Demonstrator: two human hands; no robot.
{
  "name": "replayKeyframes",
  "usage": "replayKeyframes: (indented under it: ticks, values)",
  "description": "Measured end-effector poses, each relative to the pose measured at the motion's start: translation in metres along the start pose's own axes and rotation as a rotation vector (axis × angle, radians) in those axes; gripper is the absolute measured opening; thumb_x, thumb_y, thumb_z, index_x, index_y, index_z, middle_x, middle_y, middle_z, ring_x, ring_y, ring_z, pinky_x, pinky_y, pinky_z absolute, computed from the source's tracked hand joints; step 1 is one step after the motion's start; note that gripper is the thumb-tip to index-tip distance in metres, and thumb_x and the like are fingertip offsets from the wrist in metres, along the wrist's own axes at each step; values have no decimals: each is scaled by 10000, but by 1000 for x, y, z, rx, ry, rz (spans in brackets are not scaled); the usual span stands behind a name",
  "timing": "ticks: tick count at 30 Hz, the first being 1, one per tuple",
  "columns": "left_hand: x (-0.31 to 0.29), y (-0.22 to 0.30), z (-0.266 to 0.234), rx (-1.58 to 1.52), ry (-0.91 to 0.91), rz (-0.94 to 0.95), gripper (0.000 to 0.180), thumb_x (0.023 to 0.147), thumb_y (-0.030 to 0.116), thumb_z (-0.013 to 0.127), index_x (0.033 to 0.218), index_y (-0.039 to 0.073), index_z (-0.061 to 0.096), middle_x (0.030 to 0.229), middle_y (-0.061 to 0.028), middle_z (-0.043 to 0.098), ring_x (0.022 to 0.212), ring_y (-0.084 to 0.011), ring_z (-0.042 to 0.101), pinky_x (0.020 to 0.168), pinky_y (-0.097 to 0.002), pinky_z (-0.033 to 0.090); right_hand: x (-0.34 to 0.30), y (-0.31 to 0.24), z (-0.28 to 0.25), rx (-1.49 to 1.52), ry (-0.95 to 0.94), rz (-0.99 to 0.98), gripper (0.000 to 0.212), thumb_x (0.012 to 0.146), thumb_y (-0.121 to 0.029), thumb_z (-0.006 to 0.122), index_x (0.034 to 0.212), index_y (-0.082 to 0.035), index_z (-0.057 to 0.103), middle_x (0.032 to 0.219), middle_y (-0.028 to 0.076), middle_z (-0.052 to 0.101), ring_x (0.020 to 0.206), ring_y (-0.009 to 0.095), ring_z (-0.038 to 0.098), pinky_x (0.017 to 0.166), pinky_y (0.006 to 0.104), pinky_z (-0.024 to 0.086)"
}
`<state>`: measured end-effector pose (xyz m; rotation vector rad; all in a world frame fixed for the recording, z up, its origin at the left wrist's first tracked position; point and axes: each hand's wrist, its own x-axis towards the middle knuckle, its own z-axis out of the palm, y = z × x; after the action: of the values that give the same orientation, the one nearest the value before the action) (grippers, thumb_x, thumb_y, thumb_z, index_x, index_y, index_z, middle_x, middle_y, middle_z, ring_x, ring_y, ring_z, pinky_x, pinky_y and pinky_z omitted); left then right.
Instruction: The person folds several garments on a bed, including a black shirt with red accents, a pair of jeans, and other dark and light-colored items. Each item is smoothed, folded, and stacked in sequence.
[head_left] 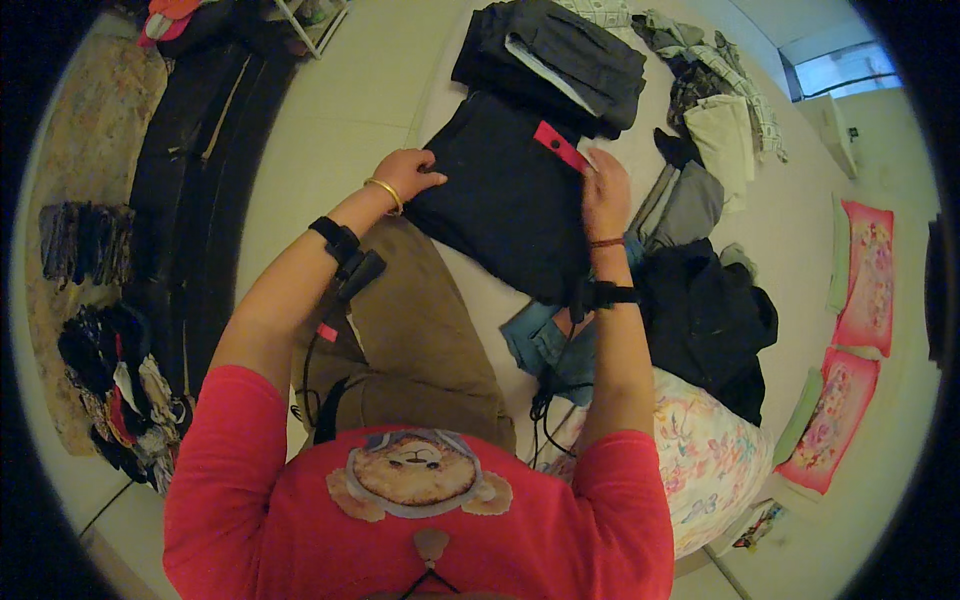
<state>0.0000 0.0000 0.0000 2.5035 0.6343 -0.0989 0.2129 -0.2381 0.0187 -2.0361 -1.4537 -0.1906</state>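
Left hand: left hand [408, 178] sits on the near-left edge of the cloth, thumb and finger a bit apart; honestly can't tell if it's gripping.
Right hand: right hand [607, 192] is kinda blurry, fingertips pinched on the end of a flat red strip with a dark dot [562, 147].
Black garment: the plain black cloth garment [500, 190] lies spread between both hands.
Bed: pale sheet [472, 272] under all of it, with a crumpled black cloth heap [705, 315] and a soft grey garment [690, 207] right of the right hand.
Stack: folded dark fabric pile [570, 65] just beyond both hands.
Floor: pale smooth tiles [315, 170] left of the left hand, then a long black sofa-like piece [195, 230] further out.
Far right: pink floral cushions [868, 275], well off from the right hand; small bright window [845, 75] past those.
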Motion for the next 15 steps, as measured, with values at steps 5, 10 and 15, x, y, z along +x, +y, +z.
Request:
replayKeyframes:
  ticks: [5, 10, 15]
  values:
    - [9, -16, 2, -300, 21, -48, 306, 771, 330, 659, 773, 41, 561, 694, -113, 569, 642, -205, 513, 631, -328, 429, -9, 14, 24, -118, -413, 364, 376, 843, -214, 543, 1205, -116, 514, 1187, 96, 540, 1102, 321, 495, 885, 428, 423]
    - [1, -22, -7, -201, -42, -80, 240, 788, 248, 643, 958, 84, 599, 875, -99, 623, 808, -231, 585, 741, -323, 457, -13, 21, -1, -66, -254, 440, 503, 819, -286, 595, 1258, -78, 460, 1263, 196, 468, 1158, 386, 430, 955, 425, 370]
    - [-28, 19, 2, 338, 326, 409, 556, 787, 244, 625, 1297, 244, 404, 1339, -37, 391, 1217, -278, 382, 968, -448, 352, -74, -48, -32, -212, 84, 252, 600, 755, -317, 655, 1271, -87, 454, 1340, 200, 385, 1223, 415, 341, 999, 479, 287]
